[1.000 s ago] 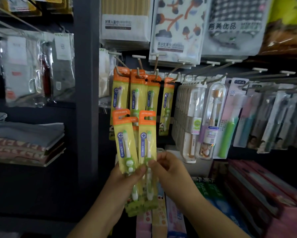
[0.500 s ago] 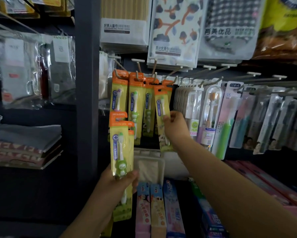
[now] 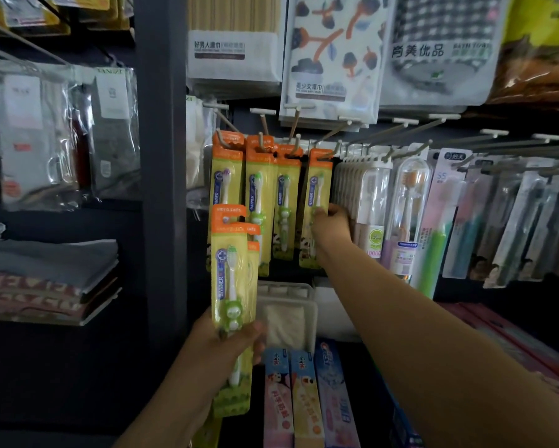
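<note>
Job: hanging yellow children's toothbrush packs on the peg row, judging by what both hands are doing.
Right hand (image 3: 331, 223): reaching up to the rack and pinching the right edge of the rightmost pack (image 3: 313, 202), thumb on its front, fingers hidden behind.
Placement: hanging upright with its orange header at the fourth peg (image 3: 327, 152); looking threaded on, though blur is hiding the hole itself.
Left hand (image 3: 226, 344): gripping the held stack (image 3: 232, 286) by its lower part, thumb across the front, keeping it upright low in front of the rack.
Stack count: showing three orange headers fanned one behind another; not possible to tell the exact number.
Done: hung packs (image 3: 258, 189) occupying the three pegs to the left, the lower ends partly covered by the held stack.
Remaining: releasing the rightmost pack once it is seated, then passing the stack across one pack at a time, going by appearances.
Progress: appearing well under way, with several packs waiting in hand.
</note>
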A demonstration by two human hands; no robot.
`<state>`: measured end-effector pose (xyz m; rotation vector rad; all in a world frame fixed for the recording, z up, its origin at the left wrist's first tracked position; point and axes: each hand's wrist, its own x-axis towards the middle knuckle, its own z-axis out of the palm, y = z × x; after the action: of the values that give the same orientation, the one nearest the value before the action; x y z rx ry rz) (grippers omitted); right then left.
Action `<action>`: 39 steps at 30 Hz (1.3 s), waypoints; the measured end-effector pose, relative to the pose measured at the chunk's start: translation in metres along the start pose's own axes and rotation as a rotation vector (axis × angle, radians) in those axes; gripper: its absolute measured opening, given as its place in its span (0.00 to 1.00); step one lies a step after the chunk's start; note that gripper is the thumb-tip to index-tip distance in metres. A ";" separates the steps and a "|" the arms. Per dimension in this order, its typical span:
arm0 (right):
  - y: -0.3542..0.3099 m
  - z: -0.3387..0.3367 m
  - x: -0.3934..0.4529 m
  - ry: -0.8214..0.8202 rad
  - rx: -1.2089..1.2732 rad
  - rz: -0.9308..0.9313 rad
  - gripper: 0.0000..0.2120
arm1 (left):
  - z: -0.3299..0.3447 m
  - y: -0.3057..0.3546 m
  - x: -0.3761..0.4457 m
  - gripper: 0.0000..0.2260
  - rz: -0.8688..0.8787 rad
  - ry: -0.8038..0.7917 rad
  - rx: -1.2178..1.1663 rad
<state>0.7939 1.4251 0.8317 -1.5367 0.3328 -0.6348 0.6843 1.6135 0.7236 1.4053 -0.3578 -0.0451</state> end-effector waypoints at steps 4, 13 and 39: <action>0.006 0.004 0.006 -0.001 -0.067 0.056 0.14 | -0.002 -0.001 0.003 0.08 -0.016 -0.010 -0.009; 0.034 -0.005 -0.030 -0.173 -0.150 0.169 0.12 | -0.001 -0.001 0.003 0.06 -0.085 0.012 -0.010; 0.027 -0.054 -0.090 -0.169 -0.230 -0.159 0.11 | 0.010 -0.013 0.010 0.03 -0.086 0.044 0.083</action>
<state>0.6958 1.4301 0.7862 -1.8380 0.1599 -0.6001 0.6929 1.5991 0.7144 1.5009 -0.2653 -0.0699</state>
